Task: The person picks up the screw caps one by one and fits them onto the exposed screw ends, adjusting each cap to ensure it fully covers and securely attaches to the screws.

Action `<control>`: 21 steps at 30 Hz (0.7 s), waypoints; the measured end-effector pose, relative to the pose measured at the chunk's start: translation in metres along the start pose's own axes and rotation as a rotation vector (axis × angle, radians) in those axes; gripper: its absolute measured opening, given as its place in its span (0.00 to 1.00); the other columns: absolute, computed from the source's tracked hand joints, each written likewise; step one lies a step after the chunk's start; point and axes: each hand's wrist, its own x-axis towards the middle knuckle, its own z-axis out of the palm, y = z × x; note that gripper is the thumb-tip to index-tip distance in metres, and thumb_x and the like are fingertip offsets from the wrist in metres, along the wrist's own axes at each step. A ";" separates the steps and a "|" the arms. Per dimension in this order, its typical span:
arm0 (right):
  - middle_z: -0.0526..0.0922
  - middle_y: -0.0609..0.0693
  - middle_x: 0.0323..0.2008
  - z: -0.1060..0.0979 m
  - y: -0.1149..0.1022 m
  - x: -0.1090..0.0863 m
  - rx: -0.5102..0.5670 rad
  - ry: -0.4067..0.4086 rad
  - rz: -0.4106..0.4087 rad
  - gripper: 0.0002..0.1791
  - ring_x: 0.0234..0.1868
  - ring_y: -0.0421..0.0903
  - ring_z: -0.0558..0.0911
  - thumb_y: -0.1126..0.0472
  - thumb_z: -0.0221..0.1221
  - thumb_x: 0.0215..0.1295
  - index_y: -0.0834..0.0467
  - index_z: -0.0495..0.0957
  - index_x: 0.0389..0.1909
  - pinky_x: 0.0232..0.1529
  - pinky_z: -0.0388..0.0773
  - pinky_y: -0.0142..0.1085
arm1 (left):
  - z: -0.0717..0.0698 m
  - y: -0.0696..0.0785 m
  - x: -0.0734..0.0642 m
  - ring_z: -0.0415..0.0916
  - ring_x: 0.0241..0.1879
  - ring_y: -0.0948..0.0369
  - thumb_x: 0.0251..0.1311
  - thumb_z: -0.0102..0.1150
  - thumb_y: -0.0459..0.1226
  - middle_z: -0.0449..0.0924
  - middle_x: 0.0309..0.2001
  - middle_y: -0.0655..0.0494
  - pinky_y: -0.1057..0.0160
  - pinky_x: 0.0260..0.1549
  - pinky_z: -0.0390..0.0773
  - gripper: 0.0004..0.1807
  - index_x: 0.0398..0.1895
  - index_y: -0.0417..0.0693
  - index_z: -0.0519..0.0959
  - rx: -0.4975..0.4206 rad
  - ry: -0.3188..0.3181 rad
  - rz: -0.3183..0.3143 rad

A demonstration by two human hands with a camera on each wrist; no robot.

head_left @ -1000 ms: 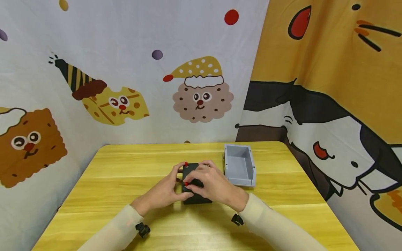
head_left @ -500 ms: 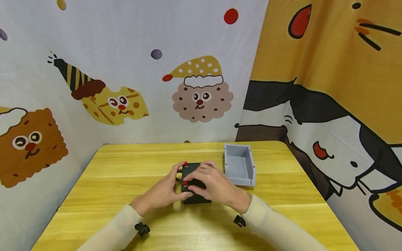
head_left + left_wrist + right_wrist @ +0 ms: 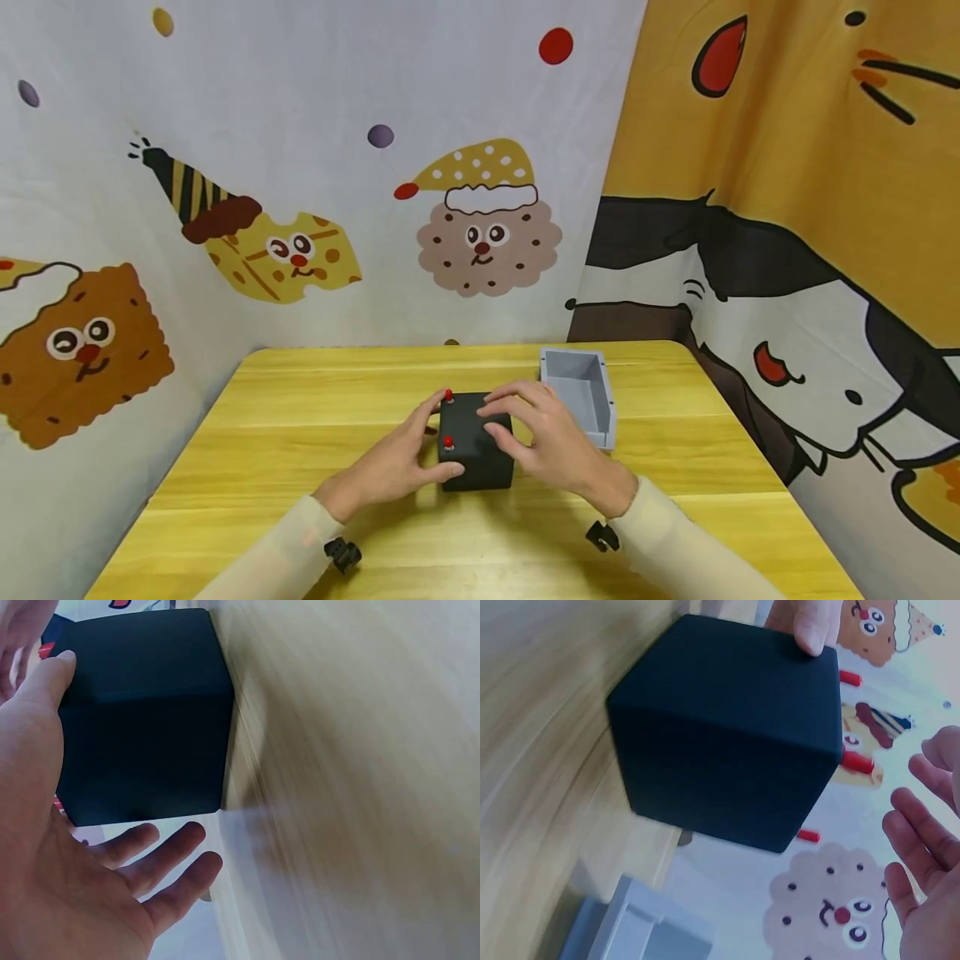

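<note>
A black box [image 3: 480,467] stands on the table, with short red pegs on its top face. In the head view, a near-left red peg [image 3: 448,442] and a far-left one [image 3: 448,395] show; the right wrist view also shows a peg [image 3: 808,835] at another corner. My left hand [image 3: 397,462] holds the box from the left, its thumb on the near edge and its index finger near the far-left peg. Its other fingers spread apart from the box in the left wrist view. My right hand [image 3: 551,437] hovers over the box's right part, fingers loosely bent, holding nothing.
A grey open-topped bin [image 3: 577,392] stands behind and right of the box, partly hidden by my right hand. The wooden table [image 3: 315,417] meets a printed curtain [image 3: 322,150] at its back edge. Both wrists carry small black devices.
My right hand has let go of the near-left red peg and moved right, its fingers spreading. The left hand keeps its place on the box. The head view has shifted slightly.
</note>
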 end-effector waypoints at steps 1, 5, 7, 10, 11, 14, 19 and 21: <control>0.91 0.50 0.60 -0.002 0.002 -0.002 -0.001 0.008 0.010 0.14 0.62 0.50 0.89 0.62 0.78 0.76 0.51 0.92 0.58 0.68 0.82 0.56 | -0.001 0.000 0.000 0.80 0.82 0.44 0.73 0.74 0.70 0.53 0.96 0.51 0.34 0.77 0.81 0.68 1.00 0.70 0.36 0.008 0.001 -0.004; 0.90 0.52 0.62 -0.010 0.011 -0.011 -0.014 0.023 0.061 0.15 0.63 0.53 0.88 0.64 0.79 0.75 0.53 0.92 0.59 0.67 0.83 0.58 | -0.003 0.001 -0.003 0.79 0.83 0.41 0.72 0.74 0.70 0.51 0.97 0.53 0.32 0.78 0.80 0.68 0.98 0.79 0.33 0.032 0.001 -0.012; 0.90 0.53 0.63 -0.013 0.014 -0.016 -0.023 0.025 0.084 0.16 0.64 0.54 0.88 0.64 0.79 0.74 0.53 0.92 0.59 0.67 0.82 0.59 | -0.005 0.001 -0.005 0.78 0.83 0.40 0.72 0.74 0.70 0.52 0.97 0.53 0.31 0.77 0.80 0.68 0.97 0.82 0.33 0.041 0.005 -0.020; 0.90 0.53 0.62 -0.018 0.019 -0.021 -0.044 0.032 0.101 0.16 0.64 0.54 0.88 0.65 0.79 0.72 0.53 0.92 0.58 0.68 0.82 0.61 | -0.007 0.000 -0.008 0.77 0.83 0.39 0.72 0.74 0.71 0.54 0.96 0.53 0.31 0.75 0.82 0.67 0.97 0.85 0.33 0.054 0.014 -0.029; 0.91 0.53 0.62 -0.019 0.021 -0.023 -0.050 0.034 0.107 0.16 0.64 0.55 0.88 0.65 0.79 0.72 0.53 0.92 0.58 0.68 0.81 0.61 | -0.008 -0.001 -0.009 0.77 0.83 0.38 0.72 0.73 0.71 0.55 0.96 0.53 0.30 0.74 0.82 0.66 0.96 0.86 0.33 0.060 0.017 -0.031; 0.91 0.52 0.62 -0.021 0.026 -0.029 -0.061 0.035 0.128 0.16 0.65 0.54 0.88 0.65 0.79 0.72 0.52 0.92 0.58 0.67 0.80 0.62 | -0.011 -0.003 -0.011 0.76 0.84 0.39 0.72 0.72 0.72 0.56 0.96 0.53 0.30 0.74 0.82 0.65 0.97 0.85 0.34 0.079 0.023 -0.023; 0.91 0.51 0.61 -0.026 0.033 -0.039 -0.083 0.040 0.147 0.18 0.64 0.54 0.89 0.66 0.79 0.71 0.51 0.92 0.59 0.64 0.81 0.61 | -0.017 -0.005 -0.014 0.73 0.86 0.40 0.72 0.70 0.73 0.57 0.95 0.53 0.30 0.78 0.79 0.64 0.98 0.80 0.38 0.094 0.009 -0.019; 0.91 0.51 0.61 -0.028 0.036 -0.043 -0.096 0.044 0.156 0.18 0.63 0.54 0.89 0.67 0.80 0.70 0.51 0.92 0.58 0.62 0.82 0.60 | -0.019 -0.007 -0.015 0.73 0.86 0.40 0.72 0.71 0.73 0.58 0.95 0.53 0.30 0.78 0.78 0.64 0.98 0.78 0.40 0.102 0.004 -0.025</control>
